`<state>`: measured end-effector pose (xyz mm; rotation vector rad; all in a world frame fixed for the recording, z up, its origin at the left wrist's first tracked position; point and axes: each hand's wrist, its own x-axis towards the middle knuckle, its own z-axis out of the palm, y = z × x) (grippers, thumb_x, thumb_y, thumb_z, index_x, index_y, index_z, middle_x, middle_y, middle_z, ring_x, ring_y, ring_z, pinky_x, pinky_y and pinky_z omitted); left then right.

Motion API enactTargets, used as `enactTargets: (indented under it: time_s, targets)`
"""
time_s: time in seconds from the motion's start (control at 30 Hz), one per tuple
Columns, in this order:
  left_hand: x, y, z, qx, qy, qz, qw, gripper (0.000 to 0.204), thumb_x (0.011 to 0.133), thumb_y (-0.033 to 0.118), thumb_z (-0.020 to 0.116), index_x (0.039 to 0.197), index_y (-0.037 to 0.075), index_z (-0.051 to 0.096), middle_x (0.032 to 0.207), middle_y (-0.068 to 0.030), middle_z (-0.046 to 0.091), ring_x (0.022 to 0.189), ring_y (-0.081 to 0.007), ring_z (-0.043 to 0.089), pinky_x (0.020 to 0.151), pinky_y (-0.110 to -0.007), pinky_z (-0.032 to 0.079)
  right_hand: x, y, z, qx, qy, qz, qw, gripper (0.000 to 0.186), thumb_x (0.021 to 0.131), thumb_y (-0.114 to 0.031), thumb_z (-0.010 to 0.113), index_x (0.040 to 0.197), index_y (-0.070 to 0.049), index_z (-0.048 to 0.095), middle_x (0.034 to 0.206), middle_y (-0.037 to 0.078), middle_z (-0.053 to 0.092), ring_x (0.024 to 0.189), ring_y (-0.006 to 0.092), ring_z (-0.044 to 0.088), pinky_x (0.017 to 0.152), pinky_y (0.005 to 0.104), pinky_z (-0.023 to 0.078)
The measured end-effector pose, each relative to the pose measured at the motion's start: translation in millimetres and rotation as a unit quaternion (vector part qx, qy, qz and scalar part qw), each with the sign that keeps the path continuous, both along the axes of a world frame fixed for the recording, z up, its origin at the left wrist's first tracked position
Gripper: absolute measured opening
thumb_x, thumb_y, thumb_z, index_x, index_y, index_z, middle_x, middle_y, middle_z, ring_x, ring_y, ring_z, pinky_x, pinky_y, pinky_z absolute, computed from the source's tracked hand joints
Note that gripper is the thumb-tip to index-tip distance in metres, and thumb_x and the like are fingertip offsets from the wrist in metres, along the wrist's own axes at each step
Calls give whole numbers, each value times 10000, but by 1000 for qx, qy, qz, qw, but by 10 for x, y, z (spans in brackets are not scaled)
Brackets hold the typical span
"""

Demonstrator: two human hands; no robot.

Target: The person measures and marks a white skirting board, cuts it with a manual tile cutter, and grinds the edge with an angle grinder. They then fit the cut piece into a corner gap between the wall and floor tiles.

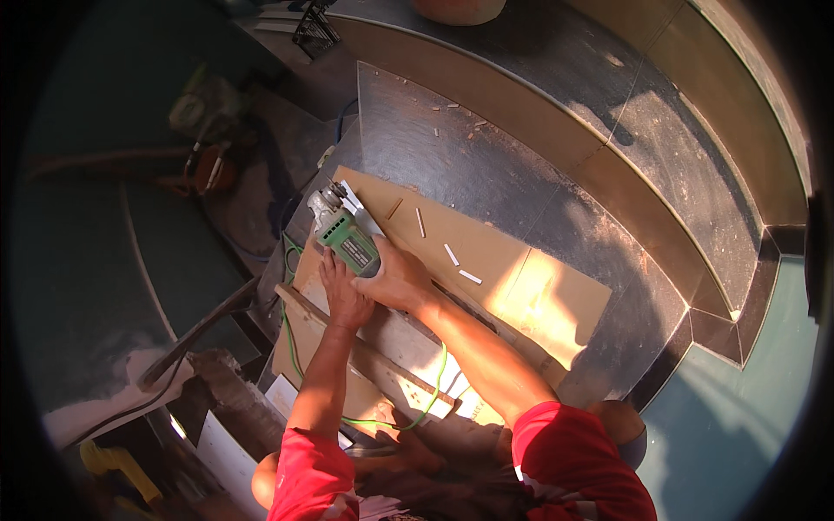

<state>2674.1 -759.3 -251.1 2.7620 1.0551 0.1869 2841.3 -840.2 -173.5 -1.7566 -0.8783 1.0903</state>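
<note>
A green angle grinder [349,246] with a grey metal head sits in front of me, its head pointing away and to the left. My left hand [344,293] is closed on the near left side of its body, fingers partly hidden beneath. My right hand [398,274] wraps the grinder's right side near the back end, thumb across it. Beside the grinder's head lies a narrow white strip [354,198], its near end running toward my right fingers; whether they touch it I cannot tell. Under the work is a flat brown cardboard sheet [473,252].
Small white offcuts [452,254] and a brown sliver [394,208] lie on the cardboard. A green cord [289,334] loops near my left forearm. Wooden planks [400,375] lie below my hands. Dark tiled steps [486,130] curve away at the right. Orange-and-dark equipment [214,169] stands far left.
</note>
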Motion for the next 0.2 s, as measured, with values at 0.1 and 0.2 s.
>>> enactTargets:
  time_s: [0.1,0.2]
  targets:
    - [-7,277,126,-15,-8,-85,996,756,837,416,721,1497,138,479,1574,-205,363,1490,-502,225,1192,-678,161,58,-62,-37,26,28,-16,999,715,737,-320,768,1340,-18,532,1158,259,702,1084,413,686,927,479,543]
    - [262,429,518,-75,142,-183,970,771,833,417,735,1514,170,470,1582,-180,367,1525,-476,174,1204,-703,107,98,-72,-56,114,113,-71,984,568,774,-245,779,1282,-87,581,1161,183,728,1083,328,717,975,488,543]
